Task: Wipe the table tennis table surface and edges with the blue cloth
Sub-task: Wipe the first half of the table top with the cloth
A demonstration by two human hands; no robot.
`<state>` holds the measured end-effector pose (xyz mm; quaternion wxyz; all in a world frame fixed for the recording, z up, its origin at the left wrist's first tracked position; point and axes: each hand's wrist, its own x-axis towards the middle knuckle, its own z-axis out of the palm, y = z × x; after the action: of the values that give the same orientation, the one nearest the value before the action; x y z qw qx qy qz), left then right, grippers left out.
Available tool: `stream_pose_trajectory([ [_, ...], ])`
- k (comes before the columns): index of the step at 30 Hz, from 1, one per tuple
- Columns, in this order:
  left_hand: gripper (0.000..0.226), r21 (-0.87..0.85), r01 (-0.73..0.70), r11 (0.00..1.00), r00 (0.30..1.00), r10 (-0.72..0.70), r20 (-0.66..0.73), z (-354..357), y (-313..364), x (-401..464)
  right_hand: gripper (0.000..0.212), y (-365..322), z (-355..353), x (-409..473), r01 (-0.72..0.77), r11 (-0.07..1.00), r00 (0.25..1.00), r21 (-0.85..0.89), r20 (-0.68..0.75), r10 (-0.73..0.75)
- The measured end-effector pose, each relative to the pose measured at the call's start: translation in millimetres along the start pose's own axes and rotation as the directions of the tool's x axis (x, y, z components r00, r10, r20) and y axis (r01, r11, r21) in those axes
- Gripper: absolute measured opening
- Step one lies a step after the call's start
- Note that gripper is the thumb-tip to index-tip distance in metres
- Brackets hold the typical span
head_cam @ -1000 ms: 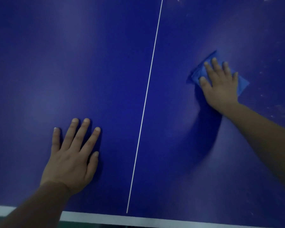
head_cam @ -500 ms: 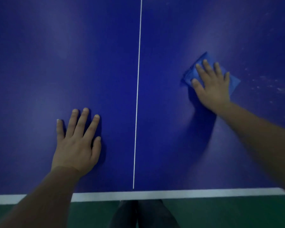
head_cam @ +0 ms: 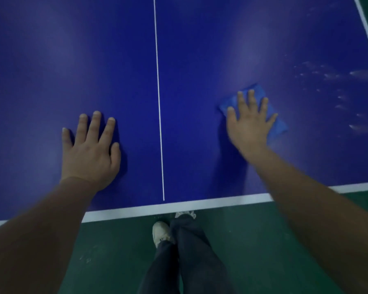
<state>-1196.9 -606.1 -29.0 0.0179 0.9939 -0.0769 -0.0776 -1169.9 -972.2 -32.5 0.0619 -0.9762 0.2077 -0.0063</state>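
**Cloth pinned flat on the right half**

From my feed, the left hand [head_cam: 89,153] lies flat on the blue bench [head_cam: 51,60], fingers straight, grasping nothing. The white centre line [head_cam: 159,102] runs between the hands. Right of it, my right hand [head_cam: 250,124] presses the blue cloth [head_cam: 279,126] flat, fingers spread. Pale smears [head_cam: 348,92] lie further right. I can read no writing.

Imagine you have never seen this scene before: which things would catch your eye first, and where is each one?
First, the two bare hands spread flat on the deep blue table tennis table: the left hand left of the thin white centre line, the right hand to its right, pressing a folded blue cloth. Next, the pale dusty smudges beyond the cloth, near the table's right edge.
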Motion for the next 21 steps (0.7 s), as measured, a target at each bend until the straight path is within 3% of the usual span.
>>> stream_pose_trajectory([
  [1,0.068,0.028,-0.003,1.0,1.0,0.003,0.001,-0.5,0.8,-0.1,0.062,-22.3,4.1,-16.8,0.034,0.999,0.999,-0.027,-0.026,-0.035],
  [2,0.067,0.044,-0.001,0.999,1.0,0.002,-0.003,-1.4,2.4,-1.3,0.063,-41.7,6.9,-41.9,0.163,0.986,0.986,-0.034,-0.033,-0.164],
  [5,0.057,-0.03,0.051,0.998,0.996,-0.053,-0.07,-2.2,12.8,-13.8,0.057,-50.0,13.1,-133.3,0.606,0.796,0.794,-0.018,0.078,-0.603],
  [7,0.054,-0.113,0.062,0.992,0.992,-0.074,-0.105,-2.0,29.1,-27.1,0.055,-8.1,9.5,-148.7,0.663,0.748,0.746,-0.012,0.082,-0.661],
  [10,0.061,-0.173,-0.023,0.985,0.995,0.006,-0.098,-2.3,65.8,-47.5,0.058,78.6,-2.9,-108.5,0.441,0.889,0.898,-0.122,0.066,-0.436],
  [12,0.063,-0.194,-0.114,0.974,0.991,0.098,-0.088,-0.6,93.4,-57.6,0.063,133.5,-19.3,-76.3,0.059,0.993,0.994,-0.101,0.094,-0.049],
  [14,0.063,-0.221,-0.177,0.959,0.983,0.16,-0.091,1.4,118.4,-61.7,0.063,149.3,-32.0,-59.8,-0.346,0.938,0.934,-0.008,0.094,0.345],
  [15,0.063,-0.235,-0.191,0.953,0.981,0.175,-0.089,3.0,127.0,-62.1,0.063,139.3,-30.7,-57.7,-0.448,0.894,0.892,0.018,0.085,0.445],
  [16,0.063,-0.247,-0.195,0.949,0.98,0.18,-0.082,5.4,132.6,-61.6,0.062,118.6,-26.2,-61.6,-0.451,0.893,0.891,0.013,0.075,0.448],
  [17,0.064,-0.254,-0.192,0.948,0.981,0.179,-0.072,8.8,135.8,-60.4,0.061,94.0,-17.9,-70.2,-0.352,0.936,0.936,-0.004,0.017,0.352],
  [19,0.065,-0.252,-0.173,0.952,0.985,0.164,-0.057,15.9,136.5,-58.8,0.06,39.1,-0.9,-103.2,0.04,0.998,0.999,-0.043,-0.026,-0.041],
  [21,0.065,-0.232,-0.179,0.956,0.984,0.168,-0.066,20.9,135.3,-59.2,0.057,14.0,6.3,-141.9,0.447,0.892,0.894,-0.06,0.072,-0.443],
])
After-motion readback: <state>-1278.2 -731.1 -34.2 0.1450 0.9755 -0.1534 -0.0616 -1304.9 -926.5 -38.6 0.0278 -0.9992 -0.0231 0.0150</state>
